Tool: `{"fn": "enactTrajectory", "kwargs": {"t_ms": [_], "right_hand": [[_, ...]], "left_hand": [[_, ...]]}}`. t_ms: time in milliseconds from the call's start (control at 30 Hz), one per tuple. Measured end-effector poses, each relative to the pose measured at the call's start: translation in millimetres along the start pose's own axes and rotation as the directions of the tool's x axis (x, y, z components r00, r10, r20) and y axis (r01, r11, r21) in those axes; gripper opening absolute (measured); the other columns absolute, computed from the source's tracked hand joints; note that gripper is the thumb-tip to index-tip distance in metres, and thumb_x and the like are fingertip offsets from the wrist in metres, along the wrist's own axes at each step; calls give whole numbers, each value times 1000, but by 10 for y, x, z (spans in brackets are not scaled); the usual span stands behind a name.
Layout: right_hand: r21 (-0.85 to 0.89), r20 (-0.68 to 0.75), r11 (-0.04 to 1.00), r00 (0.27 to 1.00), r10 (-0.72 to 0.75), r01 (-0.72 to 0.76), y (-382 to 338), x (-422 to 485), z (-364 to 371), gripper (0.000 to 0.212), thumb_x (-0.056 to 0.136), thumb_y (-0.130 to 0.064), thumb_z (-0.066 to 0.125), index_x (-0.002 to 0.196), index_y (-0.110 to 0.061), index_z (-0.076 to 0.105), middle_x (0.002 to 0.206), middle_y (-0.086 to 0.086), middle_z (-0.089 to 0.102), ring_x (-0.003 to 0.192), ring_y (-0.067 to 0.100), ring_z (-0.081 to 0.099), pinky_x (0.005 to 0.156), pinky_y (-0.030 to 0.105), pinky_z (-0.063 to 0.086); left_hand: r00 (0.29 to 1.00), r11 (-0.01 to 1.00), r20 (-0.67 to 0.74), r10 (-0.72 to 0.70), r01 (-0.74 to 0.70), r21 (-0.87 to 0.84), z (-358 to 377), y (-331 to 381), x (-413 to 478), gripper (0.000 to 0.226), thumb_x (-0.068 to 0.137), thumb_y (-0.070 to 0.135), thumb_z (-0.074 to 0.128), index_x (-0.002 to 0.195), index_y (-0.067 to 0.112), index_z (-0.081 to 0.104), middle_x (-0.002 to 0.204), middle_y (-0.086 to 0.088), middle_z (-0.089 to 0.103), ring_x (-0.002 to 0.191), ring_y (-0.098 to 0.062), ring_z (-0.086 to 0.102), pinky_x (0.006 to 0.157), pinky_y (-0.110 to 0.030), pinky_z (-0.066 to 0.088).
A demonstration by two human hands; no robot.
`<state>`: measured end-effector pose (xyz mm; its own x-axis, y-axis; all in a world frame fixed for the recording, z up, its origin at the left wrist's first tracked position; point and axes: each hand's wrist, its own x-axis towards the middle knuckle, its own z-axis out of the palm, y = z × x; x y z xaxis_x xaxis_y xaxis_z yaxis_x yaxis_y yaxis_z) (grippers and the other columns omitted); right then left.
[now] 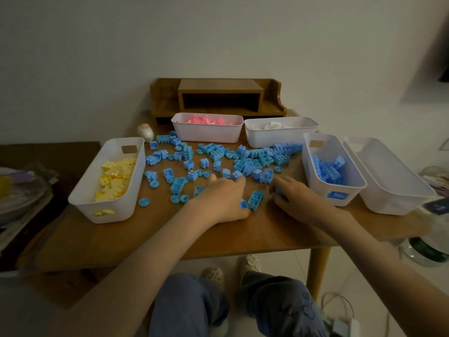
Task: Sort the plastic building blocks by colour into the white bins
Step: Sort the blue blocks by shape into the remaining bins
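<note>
Knees (189, 302) show below the table (243, 234). Left hand (222, 199) lies palm down on the loose blocks (213, 154), all blue, at table centre; whether it grasps any cannot be told. Right hand (292, 197) pinches one block (278, 190) in curled fingers, near the blue bin (340, 203). Yellow bin (109, 212) and pink bin (206, 133) border the scatter.

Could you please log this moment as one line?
left hand: over loose light-blue plastic building blocks, grip unclear | right hand: holds blue block | white plastic bin of blue blocks: part-filled
</note>
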<state>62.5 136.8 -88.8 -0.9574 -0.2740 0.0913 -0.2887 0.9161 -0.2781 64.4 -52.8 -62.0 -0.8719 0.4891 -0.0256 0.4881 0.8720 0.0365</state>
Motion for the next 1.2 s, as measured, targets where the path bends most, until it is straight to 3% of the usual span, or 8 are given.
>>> {"fn": "enactTrajectory", "kwargs": {"t_ms": [233, 367, 533, 667, 800, 967, 1100, 1200], "right_hand": [[61, -317, 992, 945, -83, 108, -62, -46, -228, 19, 96, -16, 47, 112, -12, 56, 109, -1, 48, 90, 8, 48, 77, 18, 40], [65, -358, 995, 933, -42, 70, 81, -74, -417, 16, 95, -13, 49, 108, -8, 58, 112, 8, 53, 90, 14, 51, 77, 19, 35], [61, -408, 996, 909, 87, -68, 378, -166, -599, 17, 95, -12, 50, 108, -5, 58, 111, 13, 55, 96, 29, 55, 77, 23, 34], [75, -404, 984, 897, 179, -163, 522, -211, -691, 23, 96, -16, 49, 117, -9, 57, 117, 14, 57, 98, 25, 55, 82, 24, 39], [-73, -274, 955, 927, 257, -287, 563, -202, -669, 45, 96, -35, 45, 139, -25, 40, 145, 5, 42, 127, 30, 42, 104, 44, 35], [208, -282, 978, 959, 27, 33, 106, -198, -631, 53, 92, -32, 53, 142, -28, 34, 143, -3, 42, 131, 15, 38, 105, 29, 33], [298, -242, 950, 970, -17, 91, -155, -85, -477, 54, 90, -30, 58, 139, -27, 37, 134, -4, 51, 116, 5, 48, 90, 12, 38], [306, -283, 945, 959, -25, 115, -169, -24, -453, 42, 90, -23, 59, 130, -25, 48, 119, -4, 59, 99, 0, 49, 72, -1, 37]], "left_hand": [[999, 992, -37, -3, -2, -130, -108, 72, 35, 36, 92, 44, 49, 111, 17, 36, 91, 4, 40, 96, -17, 44, 84, -38, 27], [995, 985, -90, 53, -67, -160, -134, 157, 131, 26, 92, 39, 49, 92, 20, 30, 75, 7, 37, 82, -20, 43, 87, -39, 27], [996, 983, -74, 54, -66, -169, -160, 258, 288, 23, 95, 41, 45, 101, 20, 43, 95, 3, 45, 91, -18, 44, 86, -38, 29], [995, 930, -96, 7, -42, -365, -159, 294, 379, 29, 93, 48, 49, 95, 20, 52, 82, 8, 49, 85, -14, 48, 79, -34, 36], [997, 602, -32, -65, 14, -798, -202, 354, 384, 37, 93, 51, 47, 104, 19, 62, 96, 10, 58, 91, -7, 53, 78, -26, 42], [972, 23, 168, -164, 174, -985, -231, 418, 449, 31, 95, 44, 50, 84, 16, 60, 69, 3, 50, 59, -7, 40, 56, -18, 33], [964, -171, 225, -145, 200, -965, -231, 415, 442, 36, 98, 42, 44, 110, 13, 61, 84, 0, 60, 59, -6, 44, 48, -16, 34], [957, -235, 268, -113, 237, -943, -246, 346, 422, 35, 99, 41, 39, 109, 13, 58, 70, 1, 54, 51, -5, 45, 43, -16, 34]]}}
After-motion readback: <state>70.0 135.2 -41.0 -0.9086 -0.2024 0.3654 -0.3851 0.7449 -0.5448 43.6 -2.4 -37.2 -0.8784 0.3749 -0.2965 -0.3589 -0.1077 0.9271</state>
